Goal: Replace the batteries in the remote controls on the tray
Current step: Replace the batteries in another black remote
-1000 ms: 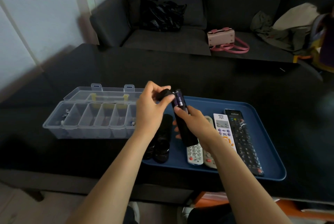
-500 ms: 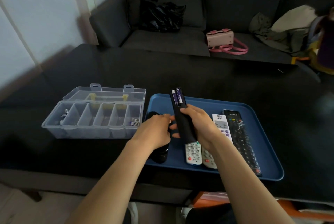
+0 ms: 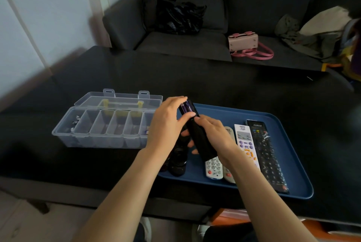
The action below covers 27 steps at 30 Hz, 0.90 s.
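Plainly, the black remote (image 3: 199,136) is long and slim, held tilted above the near-left part of the blue tray (image 3: 293,189), its back facing up and its battery bay uncovered at the far end, where two purple batteries (image 3: 186,108) lie side by side. The right hand (image 3: 213,134) wraps round the remote's middle and lower body, fingers curled under it. The left hand (image 3: 168,122) is at the open bay, its thumb laid across the near ends of the batteries and its fingers bent over the remote's far tip, so it pinches that end. On the tray beneath lie other remotes in a row: a white remote (image 3: 214,167) partly hidden under the held one, a grey remote (image 3: 229,132) just beside it, a white remote with purple and orange buttons (image 3: 246,146), and a long black remote (image 3: 268,155) in a clear wrap at the right. Dark round objects (image 3: 177,161) sit at the tray's left edge; what they are I cannot tell. Left of the tray on the black tabletop (image 3: 214,85) stands a clear compartment box (image 3: 101,126) with its lid open, small items in its end compartments.
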Each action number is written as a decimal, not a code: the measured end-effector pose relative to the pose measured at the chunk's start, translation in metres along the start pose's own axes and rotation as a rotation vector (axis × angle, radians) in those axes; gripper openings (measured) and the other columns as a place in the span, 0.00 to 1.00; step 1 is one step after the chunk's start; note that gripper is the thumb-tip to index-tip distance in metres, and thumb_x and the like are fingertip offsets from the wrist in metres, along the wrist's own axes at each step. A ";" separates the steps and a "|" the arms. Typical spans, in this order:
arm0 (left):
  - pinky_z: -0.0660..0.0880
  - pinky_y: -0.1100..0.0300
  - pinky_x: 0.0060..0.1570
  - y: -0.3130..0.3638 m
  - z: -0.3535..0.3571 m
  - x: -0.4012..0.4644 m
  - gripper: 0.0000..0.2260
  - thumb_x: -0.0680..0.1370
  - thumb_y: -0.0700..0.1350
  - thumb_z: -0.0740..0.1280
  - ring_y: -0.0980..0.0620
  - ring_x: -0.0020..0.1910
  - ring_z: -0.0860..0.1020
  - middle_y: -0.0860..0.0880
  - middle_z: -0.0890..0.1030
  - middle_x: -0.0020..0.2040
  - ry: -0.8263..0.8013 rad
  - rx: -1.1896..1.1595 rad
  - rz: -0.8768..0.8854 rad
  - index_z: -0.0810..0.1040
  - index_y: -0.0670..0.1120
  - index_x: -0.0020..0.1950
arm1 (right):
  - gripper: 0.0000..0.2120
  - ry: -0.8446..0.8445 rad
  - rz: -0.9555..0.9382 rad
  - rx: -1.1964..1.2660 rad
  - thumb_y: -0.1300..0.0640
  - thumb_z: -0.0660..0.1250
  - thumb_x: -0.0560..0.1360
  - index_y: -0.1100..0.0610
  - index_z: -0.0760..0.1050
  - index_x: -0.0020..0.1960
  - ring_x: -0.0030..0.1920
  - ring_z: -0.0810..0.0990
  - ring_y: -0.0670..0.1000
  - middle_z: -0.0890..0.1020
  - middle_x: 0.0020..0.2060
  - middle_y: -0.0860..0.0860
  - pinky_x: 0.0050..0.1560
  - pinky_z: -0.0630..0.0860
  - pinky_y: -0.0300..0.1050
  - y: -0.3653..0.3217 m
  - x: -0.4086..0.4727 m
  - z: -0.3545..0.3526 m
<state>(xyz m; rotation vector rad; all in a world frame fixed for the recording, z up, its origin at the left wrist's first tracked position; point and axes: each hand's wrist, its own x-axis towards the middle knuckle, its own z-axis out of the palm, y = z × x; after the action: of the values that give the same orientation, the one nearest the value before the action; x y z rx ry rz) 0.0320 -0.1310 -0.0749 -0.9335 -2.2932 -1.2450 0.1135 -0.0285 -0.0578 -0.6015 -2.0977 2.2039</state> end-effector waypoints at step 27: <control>0.68 0.74 0.50 -0.001 -0.001 0.006 0.11 0.69 0.49 0.74 0.61 0.52 0.75 0.54 0.78 0.51 -0.062 -0.203 -0.193 0.76 0.46 0.46 | 0.10 0.094 -0.139 -0.245 0.53 0.57 0.81 0.54 0.76 0.54 0.28 0.77 0.50 0.84 0.39 0.56 0.27 0.76 0.46 0.004 0.002 -0.001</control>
<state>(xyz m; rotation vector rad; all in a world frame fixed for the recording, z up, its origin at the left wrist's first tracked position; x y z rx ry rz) 0.0267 -0.1300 -0.0712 -0.8429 -2.3849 -1.5747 0.1130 -0.0277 -0.0625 -0.5414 -2.3006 1.8266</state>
